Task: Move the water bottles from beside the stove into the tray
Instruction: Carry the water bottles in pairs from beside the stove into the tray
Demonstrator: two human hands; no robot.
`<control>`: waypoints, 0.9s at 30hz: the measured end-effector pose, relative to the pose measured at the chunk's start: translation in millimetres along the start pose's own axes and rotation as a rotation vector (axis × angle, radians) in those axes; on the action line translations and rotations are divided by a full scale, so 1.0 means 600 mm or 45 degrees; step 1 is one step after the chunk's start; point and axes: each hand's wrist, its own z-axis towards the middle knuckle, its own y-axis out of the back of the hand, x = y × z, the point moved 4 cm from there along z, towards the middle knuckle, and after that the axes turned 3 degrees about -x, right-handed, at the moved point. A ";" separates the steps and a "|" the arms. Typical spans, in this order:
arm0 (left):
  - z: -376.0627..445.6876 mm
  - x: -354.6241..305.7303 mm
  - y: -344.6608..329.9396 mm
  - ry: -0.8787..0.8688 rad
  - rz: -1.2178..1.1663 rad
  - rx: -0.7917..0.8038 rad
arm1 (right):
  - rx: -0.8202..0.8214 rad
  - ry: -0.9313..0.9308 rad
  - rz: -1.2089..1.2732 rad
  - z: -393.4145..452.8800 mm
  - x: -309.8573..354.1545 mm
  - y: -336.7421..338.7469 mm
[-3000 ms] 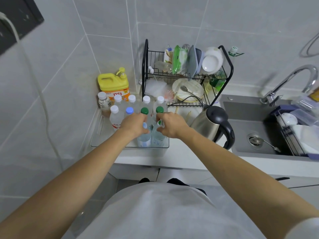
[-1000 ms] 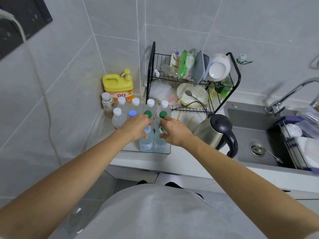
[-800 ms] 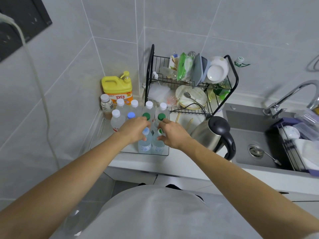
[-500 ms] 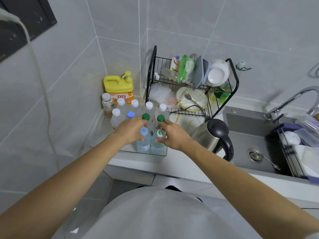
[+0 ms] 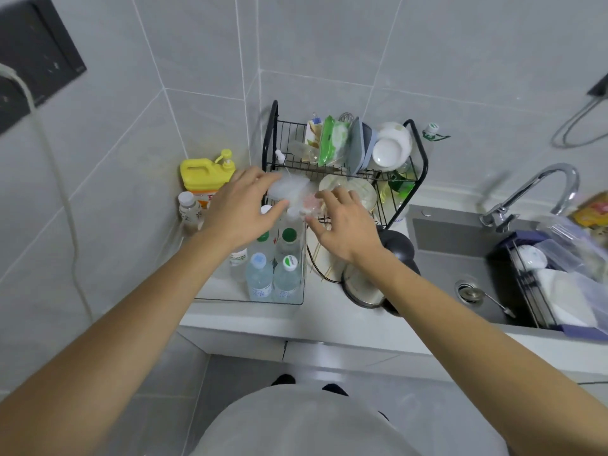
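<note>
Both hands [image 5: 241, 212] lifted off bottles [image 5: 260, 274], blurred, rear bottles hidden

Two bare hands reach over the desk: the left hand [image 5: 241, 210] and the right hand [image 5: 345, 225]. In the clear rectangular plastic tray [image 5: 250, 301], four clear plastic water bottles show their caps plainly: two dark green [image 5: 289, 234], one pale blue [image 5: 259, 259], one white and green [image 5: 289, 262]; others are hidden beneath the hands. One yellow plastic detergent jug [image 5: 204, 174], one small white-capped brownish bottle [image 5: 188, 209], one black two-tier wire dish rack [image 5: 342, 172], one steel electric kettle [image 5: 371, 284] and one chrome tap [image 5: 539, 189].
</note>
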 end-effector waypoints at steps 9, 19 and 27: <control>0.069 -0.169 -0.020 -0.450 0.055 0.127 | -0.280 -0.451 -0.154 -0.099 -0.077 0.131; -0.009 -0.580 -0.142 -1.095 -0.117 0.333 | -0.440 -1.133 -0.411 -0.494 -0.219 0.319; -0.216 -1.034 -0.229 -1.557 -0.325 0.426 | -0.593 -1.639 -0.594 -0.924 -0.317 0.485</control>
